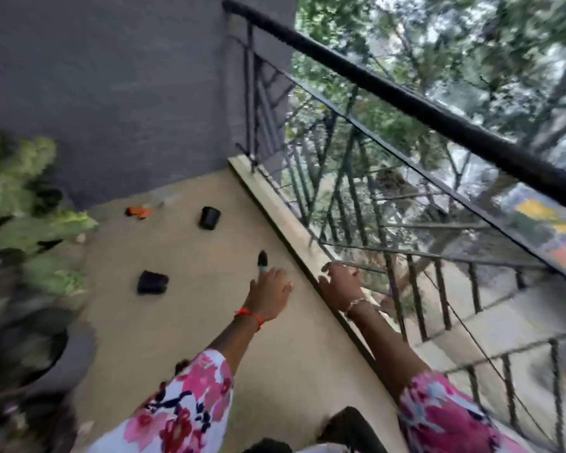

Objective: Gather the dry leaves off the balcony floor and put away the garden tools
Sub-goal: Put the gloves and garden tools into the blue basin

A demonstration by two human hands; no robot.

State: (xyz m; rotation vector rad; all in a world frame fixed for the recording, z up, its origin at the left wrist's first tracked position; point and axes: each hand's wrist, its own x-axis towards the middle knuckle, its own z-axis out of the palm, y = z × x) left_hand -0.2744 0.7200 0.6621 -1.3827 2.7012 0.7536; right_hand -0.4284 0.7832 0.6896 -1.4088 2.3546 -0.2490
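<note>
Trowel [262, 260] lies by the open left hand [270, 295]; the right hand [342, 284], fingers spread, rests on the ledge [276, 207].

Beige balcony floor [183, 322] here, running along a raised ledge [275, 210] on the right. Far back by the wall lies an orange-handled tool [139, 211], and right of it a black pot [209, 218] tipped on its side. Nearer, a small trowel [262, 258] lies close to the ledge, with a second black pot [152, 282] on its left. Leafy potted plants [20, 217], blurred, crowd the left edge.
</note>
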